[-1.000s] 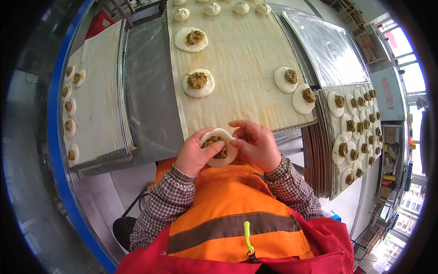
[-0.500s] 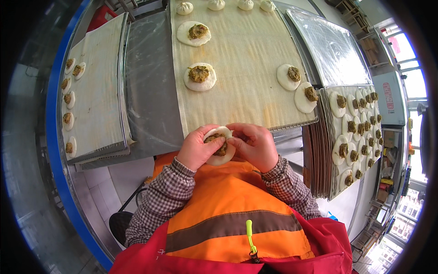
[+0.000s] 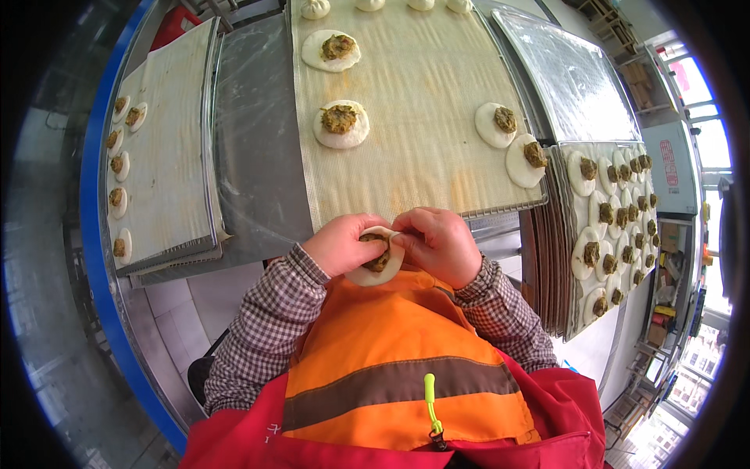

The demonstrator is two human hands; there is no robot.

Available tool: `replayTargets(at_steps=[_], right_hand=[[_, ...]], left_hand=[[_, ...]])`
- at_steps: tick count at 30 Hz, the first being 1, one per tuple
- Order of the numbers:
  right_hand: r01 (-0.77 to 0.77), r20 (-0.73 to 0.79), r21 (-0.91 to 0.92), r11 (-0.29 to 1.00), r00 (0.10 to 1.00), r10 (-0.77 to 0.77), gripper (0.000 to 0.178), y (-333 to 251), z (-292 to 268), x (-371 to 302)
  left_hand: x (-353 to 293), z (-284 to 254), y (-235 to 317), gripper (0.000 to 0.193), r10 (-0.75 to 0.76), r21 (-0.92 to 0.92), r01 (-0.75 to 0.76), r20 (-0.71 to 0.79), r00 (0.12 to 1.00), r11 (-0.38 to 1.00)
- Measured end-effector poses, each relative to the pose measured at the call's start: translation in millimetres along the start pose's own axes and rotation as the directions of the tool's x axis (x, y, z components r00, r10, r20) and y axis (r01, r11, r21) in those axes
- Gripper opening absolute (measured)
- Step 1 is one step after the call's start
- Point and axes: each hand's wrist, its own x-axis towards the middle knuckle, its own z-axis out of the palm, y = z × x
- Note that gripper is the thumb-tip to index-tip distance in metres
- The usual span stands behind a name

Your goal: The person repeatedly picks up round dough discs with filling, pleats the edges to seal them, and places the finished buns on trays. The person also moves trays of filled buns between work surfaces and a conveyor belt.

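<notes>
Between my hands, just off the near edge of the middle tray, is a round white dough wrapper (image 3: 367, 277) with brownish-green filling (image 3: 378, 262) at its centre. My left hand (image 3: 344, 245) cradles its left side, thumb pressed onto the filling. My right hand (image 3: 441, 244) pinches the wrapper's upper right rim between thumb and fingers, where the dough is gathered up. On the cloth-lined tray (image 3: 414, 148) ahead lie two filled open wrappers at the left, one being this wrapper (image 3: 341, 137), and two at the right edge. Several closed buns (image 3: 420, 4) line its far side.
A left tray (image 3: 172, 148) carries several filled wrappers along its outer edge. At the right, a tall stack of trays (image 3: 547, 258) is topped with many filled wrappers. Behind it lies a shiny plastic-covered tray (image 3: 562, 78). A white box (image 3: 676, 168) stands farther right.
My right fingers have drawn the wrapper's upper right rim up into a gather. My left hand has turned slightly and its fingers are now less visible.
</notes>
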Motion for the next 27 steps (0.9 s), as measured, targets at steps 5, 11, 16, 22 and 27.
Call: replayTargets(at_steps=[5,11,16,22,27], right_hand=[[-0.154,-0.006,-0.005,0.988,0.988,0.154,0.014,-0.1,-5.3,-3.7],[-0.309,0.061,0.297,0.904,0.950,0.305,0.014,-2.0,-7.2,-0.1],[-0.117,0.010,-0.054,0.992,0.993,0.117,0.015,-3.9,-10.0,0.8],[0.010,-0.035,-0.032,0.999,0.999,-0.011,0.015,-1.1,-7.8,-5.1],[-0.281,-0.031,0.304,0.910,0.952,0.304,0.012,-3.6,-4.5,-13.6]], left_hand=[[1.1,-6.6,-2.4,0.028,0.004,-0.595,-0.011,-0.014,1.000,0.804],[3.8,5.7,-9.6,0.028,0.058,-0.316,-0.102,-0.144,0.988,0.943],[5.4,4.2,-2.7,0.027,-0.029,-0.199,0.011,-0.089,0.996,0.980],[1.3,2.3,10.2,0.040,-0.042,-0.295,0.040,0.000,0.999,0.955],[-11.5,11.7,9.2,0.050,0.004,-0.511,-0.048,-0.088,0.996,0.858]])
